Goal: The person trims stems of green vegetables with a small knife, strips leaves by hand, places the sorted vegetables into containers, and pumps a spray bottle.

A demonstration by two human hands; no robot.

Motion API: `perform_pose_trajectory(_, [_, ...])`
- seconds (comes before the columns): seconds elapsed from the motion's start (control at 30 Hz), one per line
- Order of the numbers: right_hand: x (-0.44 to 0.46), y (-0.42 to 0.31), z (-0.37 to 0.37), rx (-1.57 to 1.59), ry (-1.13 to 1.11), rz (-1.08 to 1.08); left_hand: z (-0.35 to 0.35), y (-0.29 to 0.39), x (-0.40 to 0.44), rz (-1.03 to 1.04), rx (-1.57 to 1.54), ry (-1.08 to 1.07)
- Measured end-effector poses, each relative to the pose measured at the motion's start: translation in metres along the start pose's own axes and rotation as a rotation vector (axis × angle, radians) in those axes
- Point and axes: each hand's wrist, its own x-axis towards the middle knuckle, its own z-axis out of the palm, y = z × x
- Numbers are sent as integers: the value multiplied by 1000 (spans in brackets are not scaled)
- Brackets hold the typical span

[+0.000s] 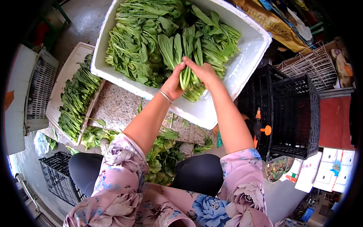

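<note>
Both hands are over the near part of a large white foam box (251,72) filled with bunches of leafy greens (136,41). Between them they hold one bunch of greens (187,77), its pale stems pointing toward me and its leaves away. My left hand (174,83), with a bracelet at the wrist, wraps the bunch from the left. My right hand (203,72) closes on it from the right, and the two thumbs nearly meet on top. More bunches lie in the box on both sides of the hands.
A second foam tray (55,96) with greens stands at the left. Loose leaves (159,159) lie below the box, between my knees. Black crates stand at the right (295,113) and lower left (60,181). A wire rack (310,68) is at the upper right.
</note>
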Motion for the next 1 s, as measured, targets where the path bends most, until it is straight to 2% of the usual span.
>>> perform_pose_trajectory(0.03, [5,7,5,-1,38,-73,-1,6,-4,1,97,-11])
perform_pose_trajectory(0.07, [10,14,8,-66,86,1,0,10,-11,43,156,5])
perform_pose_trajectory(0.1, [-29,1,0,-132,168,4,-1,2,-19,-4,190,-26])
perform_pose_trajectory(0.13, [-44,-1,5,-9,150,-71,4,15,-33,-68,305,13])
perform_pose_trajectory(0.17, [-37,18,9,-58,133,-77,-23,4,-26,73,553,11])
perform_pose_trajectory(0.2, [-36,30,15,90,77,-144,13,28,-62,108,863,81])
perform_pose_trajectory(0.23, [-42,39,19,238,-27,-258,15,31,-70,91,868,87])
perform_pose_trajectory(0.27, [-49,36,17,288,-87,-222,11,30,-68,93,723,26])
perform_pose_trajectory(0.3, [-50,38,17,358,-87,-304,19,39,-71,149,698,-66])
perform_pose_trajectory(0.37, [-56,33,16,517,-122,-323,21,43,-69,327,789,-132])
perform_pose_trajectory(0.47, [-47,27,15,581,-107,-420,26,58,-63,455,830,-188])
perform_pose_trajectory(0.5, [-47,27,12,547,-152,-390,19,60,-60,465,827,-191])
perform_pose_trajectory(0.6, [-37,66,26,359,-164,-154,7,53,-59,185,1029,-168])
perform_pose_trajectory(0.63, [-41,74,37,238,-127,-33,-22,34,-45,169,1069,-308])
perform_pose_trajectory(0.67, [-37,81,36,216,-129,-29,-20,33,-48,116,1231,-186])
perform_pose_trajectory(0.7, [-28,88,33,340,-255,46,-14,33,-54,54,1388,-59])
perform_pose_trajectory(0.73, [-26,90,35,472,-383,128,-8,37,-60,20,1326,-82])
perform_pose_trajectory(0.77, [-25,92,34,452,-384,139,-1,38,-63,-7,1258,-108])
perform_pose_trajectory(0.8, [-26,87,35,460,-333,63,-2,34,-58,-16,1313,-7])
perform_pose_trajectory(0.83, [-28,80,36,468,-285,-18,-3,31,-54,-5,1297,-2])
perform_pose_trajectory(0.9, [-35,68,37,491,-223,-52,1,32,-57,112,1203,-75])
perform_pose_trajectory(1.0, [-59,46,44,606,-82,-115,15,29,-64,123,1352,6])
